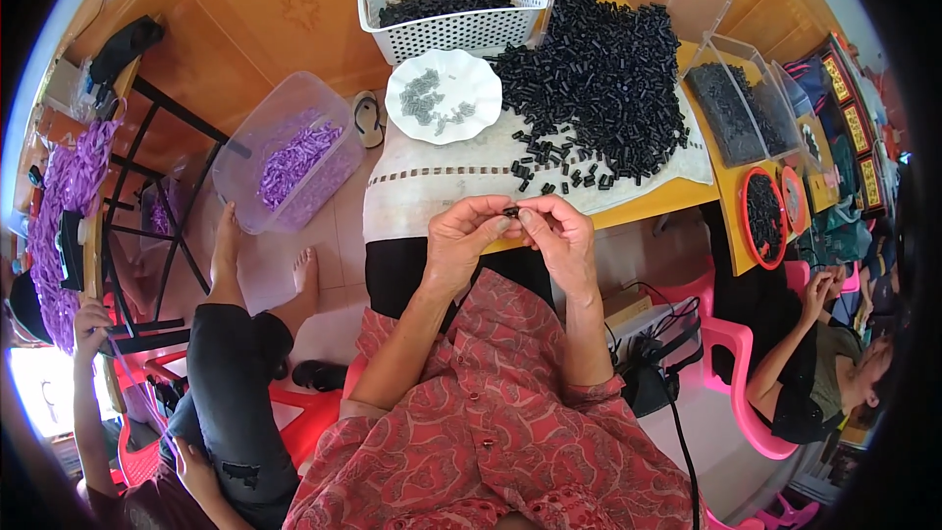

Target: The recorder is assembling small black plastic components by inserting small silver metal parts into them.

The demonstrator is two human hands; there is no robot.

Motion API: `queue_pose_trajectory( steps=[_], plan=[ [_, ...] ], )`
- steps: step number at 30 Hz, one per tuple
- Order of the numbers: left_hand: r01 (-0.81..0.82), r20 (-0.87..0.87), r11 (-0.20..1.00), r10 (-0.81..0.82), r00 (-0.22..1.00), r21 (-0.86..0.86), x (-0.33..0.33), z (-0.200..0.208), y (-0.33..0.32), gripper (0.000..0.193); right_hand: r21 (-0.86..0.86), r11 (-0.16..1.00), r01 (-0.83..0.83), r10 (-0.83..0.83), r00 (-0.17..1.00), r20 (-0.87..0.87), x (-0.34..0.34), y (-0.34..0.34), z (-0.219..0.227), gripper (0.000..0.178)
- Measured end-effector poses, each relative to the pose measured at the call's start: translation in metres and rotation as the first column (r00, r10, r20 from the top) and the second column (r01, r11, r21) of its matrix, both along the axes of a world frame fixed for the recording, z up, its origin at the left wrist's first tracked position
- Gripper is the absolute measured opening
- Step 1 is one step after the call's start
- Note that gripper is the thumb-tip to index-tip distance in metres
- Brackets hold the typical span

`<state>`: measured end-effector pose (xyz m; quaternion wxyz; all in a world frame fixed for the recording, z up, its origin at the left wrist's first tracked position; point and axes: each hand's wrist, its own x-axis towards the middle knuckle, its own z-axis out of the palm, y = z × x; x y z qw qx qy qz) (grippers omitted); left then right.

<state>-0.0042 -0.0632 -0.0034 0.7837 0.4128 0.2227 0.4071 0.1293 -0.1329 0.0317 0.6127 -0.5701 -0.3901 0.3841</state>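
Just above the near edge of the table, my left hand [459, 240] and my right hand [561, 243] meet, fingertips pinched together around a small black piece [510, 212]. The fingers cover most of it. Beyond them, a large heap of short black plastic tubes [613, 79] is spread over a white cloth [407, 201], with loose ones scattered nearest my right hand. Left of the heap stands a white scalloped plate [481, 118] holding small greyish clear pieces [422, 98]. Behind the plate, a white perforated basket [442, 42] contains more black pieces.
A clear bin [324, 182] of purple pieces stands on the floor at left. A person with a raised hand [93, 326] sits lower left, another person [834, 363] at right. Clear boxes [726, 137] and a red-rimmed tray [748, 236] stand right. A pink chair [731, 353] is close by.
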Motion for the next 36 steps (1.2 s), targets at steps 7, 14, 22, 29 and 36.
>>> queue_pose_trajectory(
  steps=[7, 14, 22, 29, 36],
  plan=[
    [-0.020, 0.034, 0.999, 0.022, 0.999, -0.036, -0.003, 0.000, -0.005, 0.021, 0.010, 1.000, -0.013, 0.012, 1.000, 0.014, -0.003, -0.004, -0.002, 0.012],
    [0.033, 0.130, 0.988, -0.013, 0.991, -0.154, -0.006, -0.003, -0.003, 0.018, 0.063, 0.998, -0.018, 0.019, 1.000, -0.012, -0.010, -0.006, 0.000, 0.014],
    [0.080, 0.215, 0.979, -0.039, 0.976, -0.186, -0.006, -0.008, -0.002, 0.018, 0.057, 0.997, -0.058, 0.058, 0.998, -0.009, -0.006, -0.005, 0.000, 0.012],
    [0.041, 0.128, 0.990, -0.024, 0.992, -0.132, -0.005, -0.012, 0.001, 0.018, 0.065, 0.997, -0.048, 0.050, 0.999, -0.019, -0.006, 0.000, -0.003, 0.007],
    [0.099, 0.217, 0.963, -0.043, 0.975, -0.252, -0.006, -0.015, 0.003, 0.019, 0.042, 0.998, -0.043, 0.043, 0.999, 0.001, -0.006, 0.007, -0.010, 0.006]
  ],
)
